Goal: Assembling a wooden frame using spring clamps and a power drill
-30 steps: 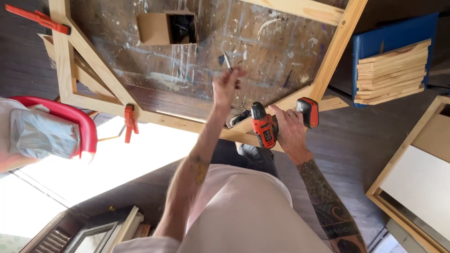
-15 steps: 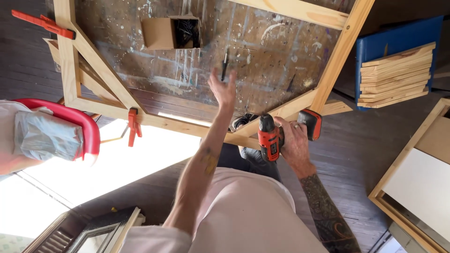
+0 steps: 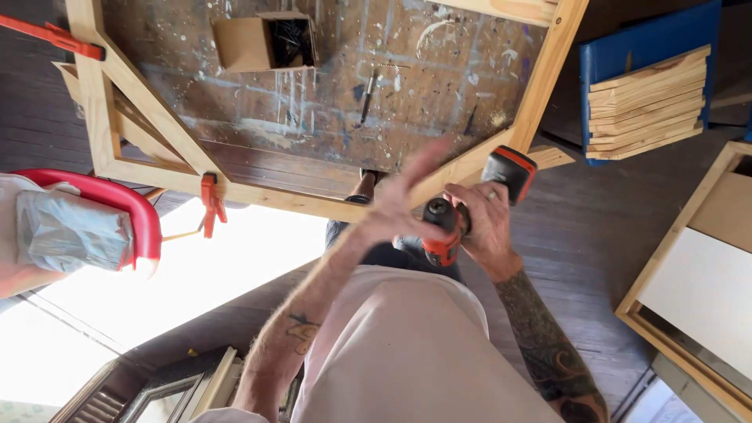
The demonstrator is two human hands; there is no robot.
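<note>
Right hand [image 3: 487, 223] grips the red cordless drill [image 3: 462, 219] at the wooden frame [image 3: 470, 164]; the blurred, spread left hand [image 3: 399, 204] is empty, no screw being driven yet.

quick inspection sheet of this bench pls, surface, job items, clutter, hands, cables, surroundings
surface: paint-spattered worktable, worn and scratched.
job's things: red and black cordless drill at the near edge of a bare wooden frame that lies on the table; dark driver bit lies loose on the table.
clutter: open cardboard box of dark screws; orange clamp on the frame's near rail, another orange clamp at its far left corner.
hands: right hand grips the drill; left hand open with fingers spread, blurred, holding nothing.
cables: nothing seen.
surroundings: stack of wood strips on a blue surface, red chair with a grey bundle, framed panel on the dark plank floor.
</note>
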